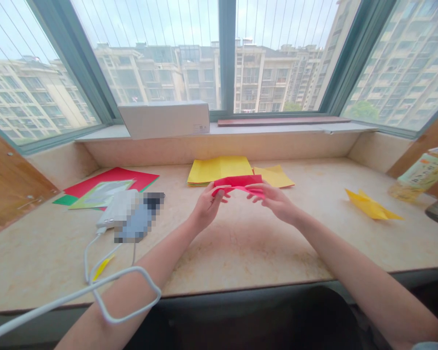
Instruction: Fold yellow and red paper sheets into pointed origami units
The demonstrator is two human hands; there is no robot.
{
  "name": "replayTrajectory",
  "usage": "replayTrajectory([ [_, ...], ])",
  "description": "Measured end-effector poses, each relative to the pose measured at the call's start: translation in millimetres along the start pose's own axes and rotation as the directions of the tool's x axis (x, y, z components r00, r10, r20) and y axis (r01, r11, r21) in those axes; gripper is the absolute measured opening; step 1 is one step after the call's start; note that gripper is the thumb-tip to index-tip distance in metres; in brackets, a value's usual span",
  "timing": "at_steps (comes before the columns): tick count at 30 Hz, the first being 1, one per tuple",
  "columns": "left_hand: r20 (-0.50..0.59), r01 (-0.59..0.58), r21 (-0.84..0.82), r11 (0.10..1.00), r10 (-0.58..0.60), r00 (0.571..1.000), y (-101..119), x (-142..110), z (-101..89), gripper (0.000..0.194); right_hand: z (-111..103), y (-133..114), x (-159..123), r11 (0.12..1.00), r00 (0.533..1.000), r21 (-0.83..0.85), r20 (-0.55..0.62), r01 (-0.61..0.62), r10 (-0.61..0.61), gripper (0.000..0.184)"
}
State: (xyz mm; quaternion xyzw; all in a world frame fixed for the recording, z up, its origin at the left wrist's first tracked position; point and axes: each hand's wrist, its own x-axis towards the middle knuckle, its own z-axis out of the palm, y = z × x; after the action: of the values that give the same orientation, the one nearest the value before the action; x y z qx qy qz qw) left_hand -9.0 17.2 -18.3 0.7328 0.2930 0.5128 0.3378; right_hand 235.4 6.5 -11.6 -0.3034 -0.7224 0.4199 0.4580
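A person sat at a wide beige marble window counter point(241, 253), both forearms reaching forward, and held a folded red origami paper point(237, 183) up off the stone between the hands. The left hand point(207, 208) pinched one end, its fingers point(219, 193) closed on the paper with the thumb. The right hand point(273, 201) gripped the other end, its fingers point(258, 187) close together and curled over the fold. Holding the paper in the air seemed to leave both of its sides free of the counter.

Just behind the hands lay a stack of yellow paper point(219, 170) and a loose yellow sheet point(273, 176), within easy reach. Farther right sat a folded yellow paper shape point(371, 205), apparently set aside from the supplies. To the left, a red sheet point(111, 181) lay with other colored sheets, kept apart from the hands. Beside it, a white power bank point(118, 209) trailed a white cable point(87, 257) that looped around the left forearm, perhaps feeding the head camera. A tea bottle point(421, 175) stood at the right edge, clear of the paper.
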Motion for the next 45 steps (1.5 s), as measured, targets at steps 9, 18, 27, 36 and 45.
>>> replayTrajectory([
  [9,0.113,-0.089,-0.052,0.995,0.095,0.989,0.4,-2.5,0.0,0.044,-0.2,-0.8,3.4,0.988,0.985,-0.125,-0.140,0.087,-0.105,0.027],
  [18,-0.003,-0.021,-0.063,0.998,0.021,1.000,7.6,-1.4,3.8,0.034,0.8,-0.2,6.6,0.992,0.965,-0.104,-0.243,0.074,-0.098,0.020],
  [27,0.040,0.156,-0.107,0.982,-0.152,0.988,11.0,-5.7,3.4,0.041,-0.2,8.5,8.3,0.999,0.921,-0.029,-0.389,0.016,-0.026,0.027],
  [36,0.222,0.359,-0.404,0.842,-0.290,0.931,14.8,-6.0,-2.7,0.082,3.3,6.7,4.5,0.998,0.984,-0.070,-0.179,-0.002,-0.010,0.015],
  [45,0.398,0.546,-0.126,0.828,-0.462,0.793,28.3,-8.6,11.9,0.039,26.8,-3.5,-0.7,0.995,0.997,0.088,-0.064,-0.036,0.041,0.064],
])
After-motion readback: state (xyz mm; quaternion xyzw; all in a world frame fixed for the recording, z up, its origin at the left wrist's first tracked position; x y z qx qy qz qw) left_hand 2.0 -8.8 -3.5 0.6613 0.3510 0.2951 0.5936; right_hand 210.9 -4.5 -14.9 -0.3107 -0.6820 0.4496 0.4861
